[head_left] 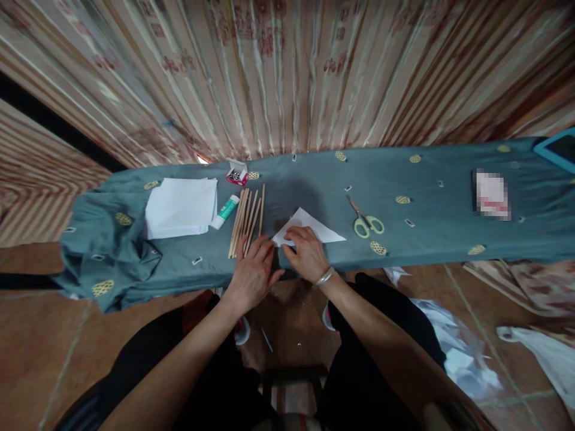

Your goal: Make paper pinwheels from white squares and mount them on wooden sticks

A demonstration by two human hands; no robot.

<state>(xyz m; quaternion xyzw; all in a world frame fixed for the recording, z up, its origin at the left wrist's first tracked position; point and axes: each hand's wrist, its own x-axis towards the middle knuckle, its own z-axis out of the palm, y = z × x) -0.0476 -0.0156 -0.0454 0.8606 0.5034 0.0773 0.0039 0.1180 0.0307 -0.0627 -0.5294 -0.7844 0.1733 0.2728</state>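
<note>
the paper triangle lay lengthwise along the table's near edge, under the half-curled right hand; the loosely bent left hand met one corner, grips unclear.

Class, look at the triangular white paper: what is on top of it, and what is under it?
The right hand lies on the triangular white paper. Patterned cloth shows around it; whatever is directly beneath the paper is covered.

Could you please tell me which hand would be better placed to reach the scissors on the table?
The right hand, I would say: it is nearer the scissors, which lie to the right of the white paper. The left hand is farther off, by the wooden sticks.
</note>
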